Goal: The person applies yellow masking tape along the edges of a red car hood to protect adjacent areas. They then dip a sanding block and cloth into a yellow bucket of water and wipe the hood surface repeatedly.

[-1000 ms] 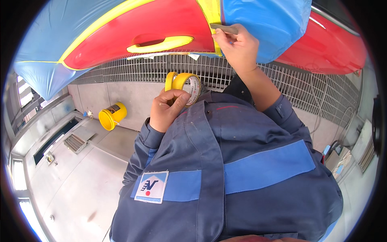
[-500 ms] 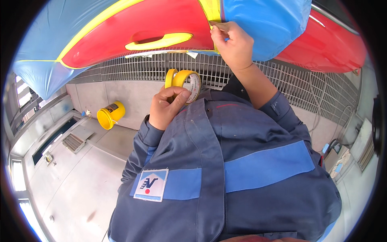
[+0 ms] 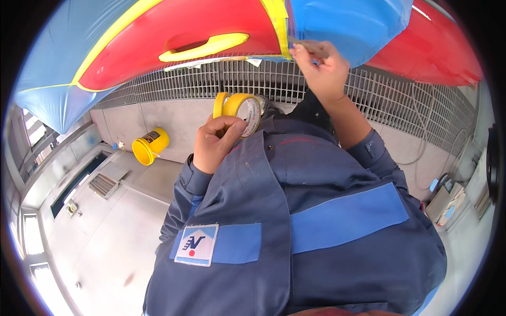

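My left hand (image 3: 213, 141) is closed around two rolls of yellow masking tape (image 3: 240, 101), held upright in front of my overalls. A thin, flat grey-brown piece (image 3: 315, 48) is pinched in my right hand (image 3: 328, 78); its exact kind I cannot make out. That hand is beside the yellow tape strip (image 3: 280, 26) running down the edge of a glossy red car panel (image 3: 226, 26). Yellow tape also outlines the door handle (image 3: 206, 48). Blue plastic film (image 3: 348, 31) covers the area right of the strip, and more blue film (image 3: 68, 47) lies on the left.
A floor grating (image 3: 200, 81) runs below the panel. On the left, a yellow bucket (image 3: 151, 146) lies tilted in view on the pale floor. At right, a hose (image 3: 421, 142) trails over the grating. A second red panel (image 3: 432, 58) stands at the upper right.
My right hand has drawn back from the tape strip, down and to the right, and the flat piece in it now shows. My left hand still holds the tape rolls, nearly unmoved.
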